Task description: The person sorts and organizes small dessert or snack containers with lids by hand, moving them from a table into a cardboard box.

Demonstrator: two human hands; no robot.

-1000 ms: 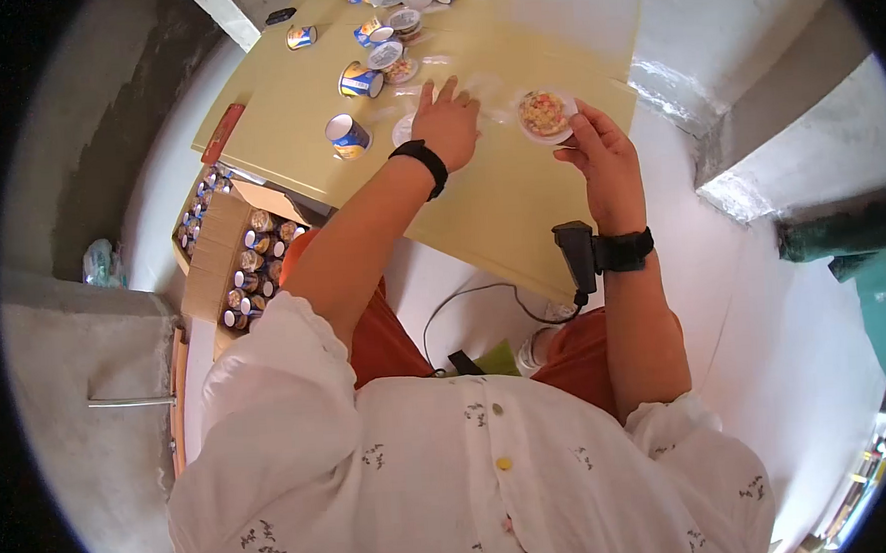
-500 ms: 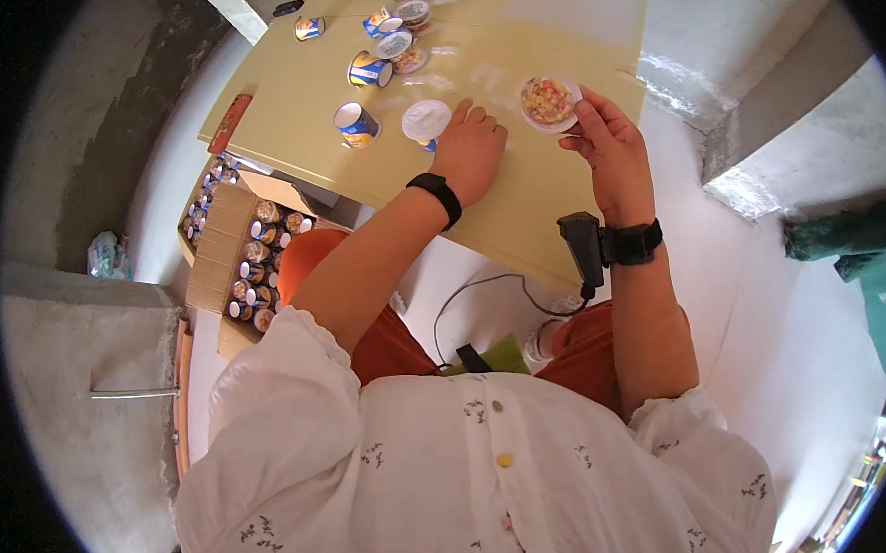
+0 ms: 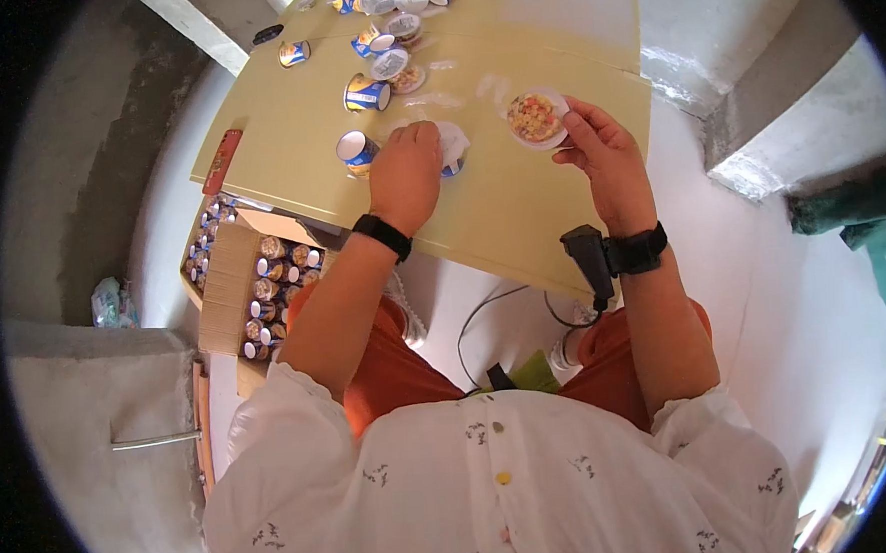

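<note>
My right hand (image 3: pixel 605 158) is closed by thumb and fingers on the rim of a round, clear-topped tub (image 3: pixel 538 118), raised above the table, with yellow and red bits showing inside. Palm down, my left hand (image 3: pixel 408 178) reaches over the table between two blue paper cups. The paper cup with a white lid (image 3: pixel 453 144) is just right of its bent fingers; their tips are hidden, so a grip is not clear. An open-topped paper cup (image 3: pixel 357 153) stands at its left, and another paper cup (image 3: pixel 366 93) lies tipped beyond.
The yellow table (image 3: pixel 519 202) holds more cups (image 3: pixel 376 42) and lidded tubs (image 3: pixel 408 78) at the far side. A red bar-shaped object (image 3: pixel 222 162) lies by its left edge. Below stands a cardboard box (image 3: pixel 225 288) of filled cups. A black device (image 3: pixel 587 254) with a cable hangs at my right wrist.
My left hand has moved from the right side of the lidded cup to its left side. The lidded cup sits farther from the open one. My right hand still holds the tub.
</note>
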